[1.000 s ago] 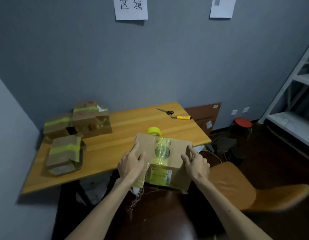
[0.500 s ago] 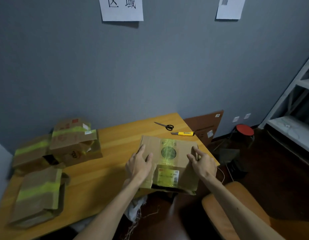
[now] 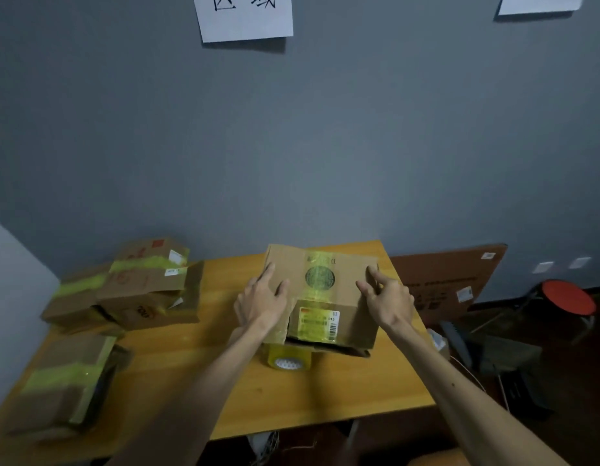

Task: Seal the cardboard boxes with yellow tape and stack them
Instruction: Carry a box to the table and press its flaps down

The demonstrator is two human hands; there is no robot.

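Both bare forearms reach forward over the near edge of the wooden table. Just nearer than the hands, below and between the two wrists, a roll of yellow tape lies on the tabletop, its top hidden by the lower edge of the cardboard box.

The box sits between the hands, its top face tilted toward the camera. A strip of yellow tape runs over the top and down the near side, across a round green print and a label with a barcode. The left hand lies against the box's left side, fingers fairly straight and spread over the top face, thumb resting on top. The right hand grips the right top edge with bent fingers, forefinger and thumb on the cardboard. Whether the box rests on the roll or is held clear of it cannot be told.

Well to the left of the left hand, one taped box lies near the table's front corner; beyond it a pile of taped boxes stands by the wall.

Beyond the right hand a brown board leans on the grey wall, and farther right stands a red stool. High above the hands, a paper sign hangs on the wall
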